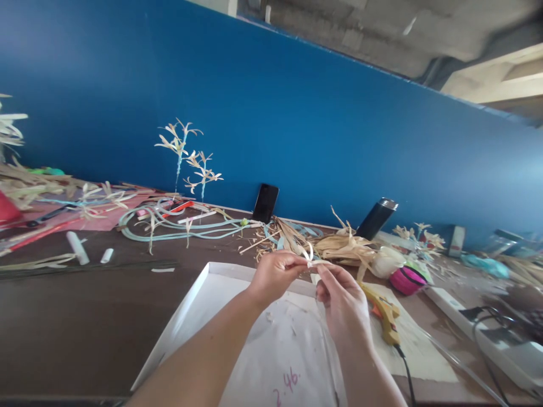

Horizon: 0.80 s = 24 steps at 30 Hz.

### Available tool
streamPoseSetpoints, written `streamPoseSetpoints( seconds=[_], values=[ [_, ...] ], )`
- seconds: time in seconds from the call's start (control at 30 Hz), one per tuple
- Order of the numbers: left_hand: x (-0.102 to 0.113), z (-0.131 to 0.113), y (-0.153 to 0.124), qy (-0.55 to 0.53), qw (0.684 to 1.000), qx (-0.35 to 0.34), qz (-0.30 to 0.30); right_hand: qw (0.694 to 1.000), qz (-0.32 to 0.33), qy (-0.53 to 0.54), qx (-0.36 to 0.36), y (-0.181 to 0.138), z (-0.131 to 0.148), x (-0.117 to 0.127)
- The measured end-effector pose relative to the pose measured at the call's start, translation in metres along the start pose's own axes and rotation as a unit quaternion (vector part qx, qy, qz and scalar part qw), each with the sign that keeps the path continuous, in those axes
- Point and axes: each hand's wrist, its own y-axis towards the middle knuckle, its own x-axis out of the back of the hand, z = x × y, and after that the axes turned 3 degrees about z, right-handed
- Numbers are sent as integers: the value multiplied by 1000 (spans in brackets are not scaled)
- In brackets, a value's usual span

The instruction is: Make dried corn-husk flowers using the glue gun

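We pinch a small husk flower between the closed fingertips of our left hand and right hand, holding it above the white tray so scraps fall there, the glue gun just right.

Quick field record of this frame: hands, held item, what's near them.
left hand: pinches small pale husk flower
right hand: fingers pinch the same flower
husk flower: held between both hands, above white tray
white tray: on brown table, under the forearms
glue gun: yellow, lying right of right hand
phone: leaning on blue wall
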Motion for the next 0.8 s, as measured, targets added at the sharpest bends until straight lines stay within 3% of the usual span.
streamPoseSetpoints(
  seconds=[0.37, 0.8],
  values=[
    [0, 1, 0, -6, 1000, 14, 5, 1000, 15, -11, 8, 1, 4, 0],
    [0, 1, 3, -59, 995, 86, 6, 999, 31, -31, -8, 2, 7, 1]
  ],
)
